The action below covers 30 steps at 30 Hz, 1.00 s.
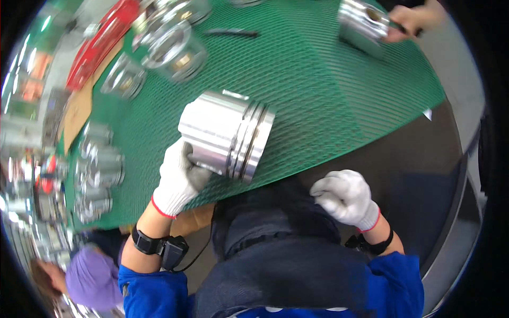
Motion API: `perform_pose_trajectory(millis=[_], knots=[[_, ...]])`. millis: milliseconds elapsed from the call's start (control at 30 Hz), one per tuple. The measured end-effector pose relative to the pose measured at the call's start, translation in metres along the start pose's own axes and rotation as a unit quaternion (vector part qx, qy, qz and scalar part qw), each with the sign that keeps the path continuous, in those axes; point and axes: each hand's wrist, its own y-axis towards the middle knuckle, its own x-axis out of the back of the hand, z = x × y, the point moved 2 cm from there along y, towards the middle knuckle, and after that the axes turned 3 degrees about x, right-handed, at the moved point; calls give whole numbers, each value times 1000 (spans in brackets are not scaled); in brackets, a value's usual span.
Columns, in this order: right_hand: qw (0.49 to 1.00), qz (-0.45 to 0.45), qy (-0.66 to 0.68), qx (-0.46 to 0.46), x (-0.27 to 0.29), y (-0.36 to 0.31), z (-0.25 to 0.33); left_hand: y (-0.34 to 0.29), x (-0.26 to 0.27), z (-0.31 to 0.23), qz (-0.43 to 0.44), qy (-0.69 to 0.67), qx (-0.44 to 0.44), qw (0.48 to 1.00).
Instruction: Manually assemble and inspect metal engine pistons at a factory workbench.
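Observation:
A large shiny metal piston (214,123) lies tilted over the green mat, its grooved end toward the right. My left hand (180,175), in a white knitted glove with a red cuff, grips its lower left side; some fingers are hidden by the metal. Apart from the piston, my right hand (347,196) hangs past the table's near edge, in a matching glove. Its fingers are curled inward, and whether anything small is inside them cannot be seen.
Several pistons (101,167) stand along the table's left side, with more (183,53) at the far left. A dark slim tool (231,33) lies on the ribbed green mat (302,100). Far right, another person's hand (408,24) is at another piston (360,26). A red object (103,42) lies beyond.

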Motion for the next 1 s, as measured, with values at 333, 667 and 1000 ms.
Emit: perform_pose_trajectory(millis=[333, 667, 1000], knots=[[927, -107, 299, -200, -46, 84, 14, -135, 10, 91, -298, -402, 131, 856], [932, -79, 240, -259, -53, 91, 20, -117, 28, 74, -204, -75, -43, 975], [924, -62, 256, -278, -49, 92, 17, -67, 91, 10, 65, -423, 181, 886]])
